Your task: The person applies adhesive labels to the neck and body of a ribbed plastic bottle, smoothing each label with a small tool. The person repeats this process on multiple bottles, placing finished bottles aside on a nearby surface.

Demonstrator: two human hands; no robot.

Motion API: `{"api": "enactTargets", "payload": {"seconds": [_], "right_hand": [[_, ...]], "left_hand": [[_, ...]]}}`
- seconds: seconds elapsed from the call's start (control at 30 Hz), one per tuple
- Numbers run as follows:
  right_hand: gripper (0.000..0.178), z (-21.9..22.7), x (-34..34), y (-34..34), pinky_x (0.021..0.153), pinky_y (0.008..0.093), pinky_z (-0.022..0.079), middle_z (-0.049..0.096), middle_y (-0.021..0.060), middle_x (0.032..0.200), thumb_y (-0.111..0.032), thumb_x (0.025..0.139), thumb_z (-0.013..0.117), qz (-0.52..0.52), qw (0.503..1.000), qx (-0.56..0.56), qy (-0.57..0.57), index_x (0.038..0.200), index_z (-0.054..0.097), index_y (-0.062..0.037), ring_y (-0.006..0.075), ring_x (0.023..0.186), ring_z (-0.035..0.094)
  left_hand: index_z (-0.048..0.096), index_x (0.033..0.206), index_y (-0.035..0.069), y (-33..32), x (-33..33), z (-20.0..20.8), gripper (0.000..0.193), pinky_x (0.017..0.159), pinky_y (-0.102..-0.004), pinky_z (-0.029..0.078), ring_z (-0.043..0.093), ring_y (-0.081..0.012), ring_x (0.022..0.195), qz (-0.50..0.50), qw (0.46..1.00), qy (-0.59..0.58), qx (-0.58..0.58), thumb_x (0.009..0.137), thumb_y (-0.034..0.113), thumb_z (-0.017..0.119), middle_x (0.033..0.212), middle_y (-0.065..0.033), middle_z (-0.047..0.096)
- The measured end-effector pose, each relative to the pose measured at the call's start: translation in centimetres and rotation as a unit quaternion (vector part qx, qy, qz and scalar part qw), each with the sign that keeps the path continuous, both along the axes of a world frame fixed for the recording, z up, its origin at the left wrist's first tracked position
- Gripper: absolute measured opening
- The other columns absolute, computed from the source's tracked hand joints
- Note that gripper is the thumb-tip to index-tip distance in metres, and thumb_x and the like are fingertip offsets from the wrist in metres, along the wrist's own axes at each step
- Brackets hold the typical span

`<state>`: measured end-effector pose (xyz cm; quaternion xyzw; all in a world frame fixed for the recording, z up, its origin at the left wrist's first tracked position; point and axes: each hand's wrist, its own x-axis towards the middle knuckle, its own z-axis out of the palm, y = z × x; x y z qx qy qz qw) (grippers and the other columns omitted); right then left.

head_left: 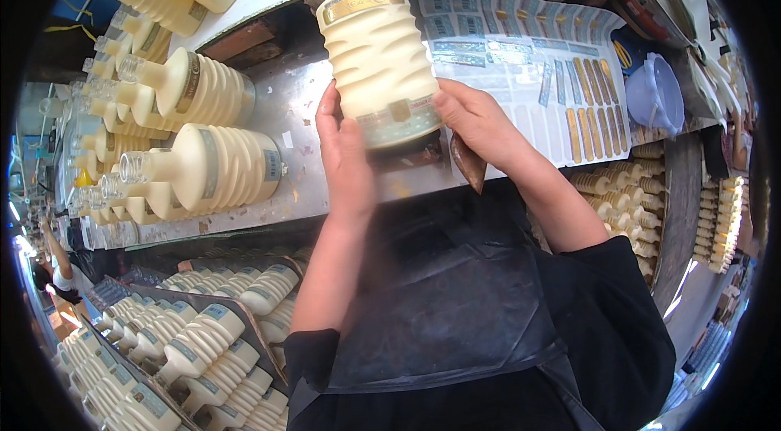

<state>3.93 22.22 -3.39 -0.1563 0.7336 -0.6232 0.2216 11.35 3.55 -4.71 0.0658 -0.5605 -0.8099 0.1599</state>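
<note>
A cream, ribbed bottle with a clear neck leans away from me against a brown block, in the middle of the bench. A gold label spans its shoulder, and a pale band with a small emblem wraps its base. My left hand holds the lower left side, fingers along the wall, its thumb slightly blurred. On the lower right, my right hand presses thumb and fingers to the band's edge. A brown, pointed, flat piece sticks out beneath the right palm; how it is held is hidden.
Several cream bottles lie or stand at the left. Label sheets, some with gold strips, cover the bench's right side, beside a lilac bucket. Racks of bottles stand below. A person is at the far left.
</note>
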Motion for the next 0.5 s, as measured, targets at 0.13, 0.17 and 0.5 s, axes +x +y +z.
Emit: {"api": "enactTargets", "payload": {"seconds": [0.13, 0.17, 0.5], "right_hand": [[0.05, 0.13, 0.47, -0.52, 0.089, 0.035, 0.055, 0.073, 0.0151, 0.112, -0.037, 0.103, 0.061, -0.02, 0.999, 0.039, 0.009, 0.136, 0.061, 0.0017, 0.0187, 0.1, 0.069], [0.051, 0.35, 0.51, -0.48, 0.093, 0.0341, 0.052, 0.072, 0.0138, 0.117, -0.037, 0.105, 0.06, -0.01, 1.0, 0.025, -0.012, 0.137, 0.06, 0.0023, 0.0178, 0.106, 0.066], [0.053, 0.48, 0.37, 0.02, 0.105, 0.0325, 0.046, 0.067, 0.0119, 0.131, -0.035, 0.108, 0.057, 0.01, 0.999, 0.004, -0.038, 0.143, 0.055, 0.0039, 0.0164, 0.121, 0.059]], "left_hand": [[0.031, 0.154, -0.005, 0.29, -0.23, -0.07, 0.067, 0.12, -0.0391, 0.031, 0.04, -0.0254, 0.142, 0.028, 0.995, -0.027, -0.089, 0.102, 0.024, 0.062, 0.153, -0.0188, 0.041], [0.031, 0.153, -0.005, 0.29, -0.2, -0.08, 0.068, 0.12, -0.039, 0.031, 0.04, -0.0255, 0.142, 0.028, 0.996, -0.028, -0.084, 0.102, 0.024, 0.063, 0.153, -0.0188, 0.041], [0.031, 0.153, -0.006, 0.37, -0.16, -0.08, 0.07, 0.119, -0.0393, 0.033, 0.041, -0.0258, 0.141, 0.03, 0.996, -0.045, -0.067, 0.1, 0.023, 0.065, 0.152, -0.0199, 0.041]]}}
